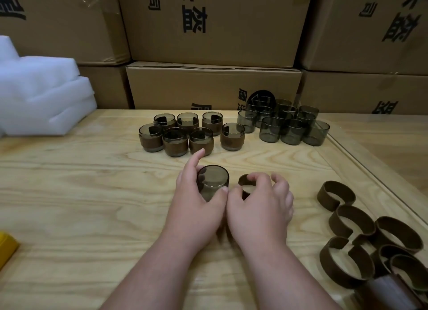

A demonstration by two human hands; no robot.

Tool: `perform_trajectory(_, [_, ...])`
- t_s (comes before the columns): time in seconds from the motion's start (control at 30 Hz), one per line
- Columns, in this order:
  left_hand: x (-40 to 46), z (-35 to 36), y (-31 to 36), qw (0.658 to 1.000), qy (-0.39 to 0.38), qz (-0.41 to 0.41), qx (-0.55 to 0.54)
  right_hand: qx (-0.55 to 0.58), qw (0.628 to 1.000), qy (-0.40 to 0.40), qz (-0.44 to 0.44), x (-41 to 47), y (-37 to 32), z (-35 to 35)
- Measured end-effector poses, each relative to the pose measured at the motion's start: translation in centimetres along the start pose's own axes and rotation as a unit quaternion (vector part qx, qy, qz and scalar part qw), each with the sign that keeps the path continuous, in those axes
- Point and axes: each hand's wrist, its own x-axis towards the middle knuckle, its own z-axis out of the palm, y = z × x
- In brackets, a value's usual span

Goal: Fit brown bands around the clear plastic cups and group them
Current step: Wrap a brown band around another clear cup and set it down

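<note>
Now left hand [196, 208] grips an upright cup [213, 182]; right hand [259, 208] pinches a band [245, 184].

I see a table [92, 182] of pale wood, with clear grain lines and a smooth, slightly shiny finish. The cup [213, 182] in my left hand [196, 208] is clear smoky plastic, glossy, and light reflects on its flat bottom. The band [245, 184] that my right hand [259, 208] pinches is brown and matt, maybe like felt or soft leather; I cannot tell which. The loose bands [370, 238] at the right have the same dull brown surface. 7 banded cups [185, 133] show glossy plastic above matt brown. The bare cups [284, 124] are shiny and transparent. The boxes [213, 85] behind are matt brown cardboard. The white foam [41, 96] looks soft.
</note>
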Motion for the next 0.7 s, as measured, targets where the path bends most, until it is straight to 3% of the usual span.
perform_trajectory(0.1, [0.0, 0.0, 0.2, 0.998, 0.01, -0.02, -0.057, 0.0, 0.999, -0.019, -0.031, 0.2, 0.5, 0.2])
perform_trajectory(0.3, [-0.3, -0.4, 0.8, 0.993, -0.051, -0.038, -0.1, 0.251, 0.961, 0.064, -0.102, -0.2, -0.7, -0.1])
perform_trajectory(0.5, [-0.4, -0.8, 1.1, 0.984, -0.082, -0.026, -0.158, 0.248, 0.959, 0.011, -0.139, -0.7, -0.8, 0.4])
perform_trajectory(0.7, [-0.5, -0.6, 1.4, 0.983, -0.072, -0.023, -0.167, 0.243, 0.96, 0.011, -0.142, -0.4, -0.6, 0.5])
